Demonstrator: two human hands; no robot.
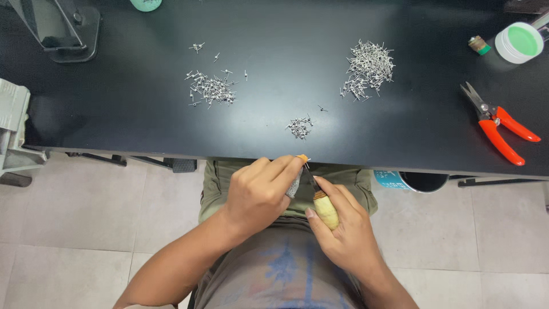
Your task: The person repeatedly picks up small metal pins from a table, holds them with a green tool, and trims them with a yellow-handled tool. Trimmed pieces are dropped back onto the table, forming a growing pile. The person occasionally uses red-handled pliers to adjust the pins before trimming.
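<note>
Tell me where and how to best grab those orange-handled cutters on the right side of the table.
Grip the orange-handled cutters by the two orange handles, which splay toward the table's near right edge. Come from that side, probably wrapping both handles together; the metal blades point up-left, away from the approach.

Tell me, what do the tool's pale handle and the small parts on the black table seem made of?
The pale rounded tool handle in the right hand looks like unvarnished wood: yellowish, matt. The small silvery parts look like metal: bright, shiny, thin-stemmed.
</note>
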